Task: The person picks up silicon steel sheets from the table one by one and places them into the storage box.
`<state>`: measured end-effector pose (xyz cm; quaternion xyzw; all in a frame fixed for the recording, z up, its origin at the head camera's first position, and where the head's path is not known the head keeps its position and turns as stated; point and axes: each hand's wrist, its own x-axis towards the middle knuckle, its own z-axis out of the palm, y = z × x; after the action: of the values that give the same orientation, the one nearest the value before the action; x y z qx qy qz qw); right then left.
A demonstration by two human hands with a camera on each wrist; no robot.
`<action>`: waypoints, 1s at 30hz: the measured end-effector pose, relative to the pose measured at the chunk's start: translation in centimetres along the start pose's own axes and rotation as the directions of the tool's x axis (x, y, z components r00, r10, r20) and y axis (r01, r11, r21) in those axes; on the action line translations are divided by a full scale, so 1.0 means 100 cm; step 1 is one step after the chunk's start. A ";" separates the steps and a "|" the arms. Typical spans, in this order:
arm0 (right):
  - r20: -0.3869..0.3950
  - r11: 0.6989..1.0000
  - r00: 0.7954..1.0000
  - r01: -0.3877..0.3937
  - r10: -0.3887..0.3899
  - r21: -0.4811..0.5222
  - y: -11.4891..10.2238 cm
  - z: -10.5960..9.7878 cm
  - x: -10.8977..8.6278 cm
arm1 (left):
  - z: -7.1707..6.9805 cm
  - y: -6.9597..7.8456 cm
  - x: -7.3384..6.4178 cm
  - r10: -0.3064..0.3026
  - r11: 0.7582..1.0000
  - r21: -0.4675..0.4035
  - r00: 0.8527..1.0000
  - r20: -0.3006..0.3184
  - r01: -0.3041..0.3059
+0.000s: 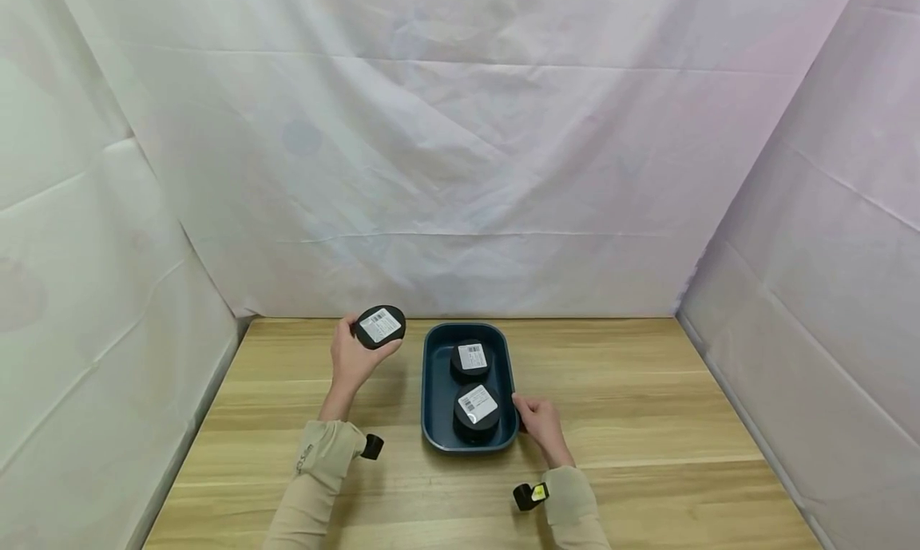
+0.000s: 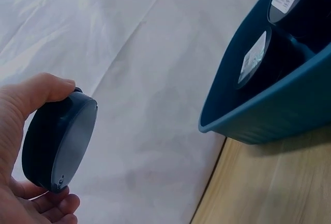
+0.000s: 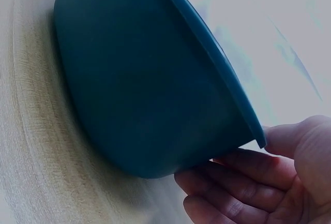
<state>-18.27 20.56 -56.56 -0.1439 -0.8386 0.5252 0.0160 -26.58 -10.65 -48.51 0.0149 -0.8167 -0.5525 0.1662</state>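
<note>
My left hand [image 1: 352, 364] holds a round black container [image 1: 370, 339] by its edge, thumb on one side and fingers on the other, left of a dark blue tray [image 1: 435, 398]. In the left wrist view, the held container [image 2: 44, 136] is a shallow disc with a grey flat face. A white barcode label shows on it in the head view. My right hand [image 1: 544, 425] grips the tray's right side, thumb at the rim and fingers against the outer wall [image 3: 134, 79]. Two more black containers stand inside the tray, a far one [image 1: 460, 369] and a near one [image 1: 467, 431], both labelled on top.
The tray stands on a wooden table [image 1: 632, 390], near its back edge. White cloth [image 1: 460, 159] hangs behind the table and along both sides. Small black cameras sit at the left wrist [image 1: 372, 447] and the right wrist [image 1: 525, 497].
</note>
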 end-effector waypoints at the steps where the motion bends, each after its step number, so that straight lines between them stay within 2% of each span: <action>1: -0.001 1.000 1.000 -0.001 0.001 0.000 0.000 0.000 0.000 | 0.000 0.001 0.000 0.001 1.000 0.000 1.000 0.001 -0.001; 8: 0.008 1.000 1.000 -0.016 0.016 0.015 0.000 0.001 0.000 | 0.004 0.022 0.003 0.029 1.000 -0.003 1.000 0.002 -0.029; 13: 0.013 1.000 1.000 -0.021 0.021 0.018 -0.001 0.001 -0.001 | 0.007 0.037 0.005 0.032 0.999 -0.016 0.999 0.037 -0.031; 21: 0.015 0.999 0.999 -0.032 0.032 0.017 -0.002 0.000 -0.003 | 0.016 0.044 0.006 0.062 0.998 -0.010 0.996 0.062 -0.061; 30: -0.011 1.000 1.000 -0.027 0.027 0.008 -0.002 0.002 -0.004 | 0.034 0.044 0.003 0.072 0.997 -0.025 0.993 0.096 -0.070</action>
<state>-17.98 20.24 -56.44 -0.1581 -0.8345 0.5277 0.0142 -27.14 -5.95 -45.54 -0.0429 -0.8176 -0.5552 0.1463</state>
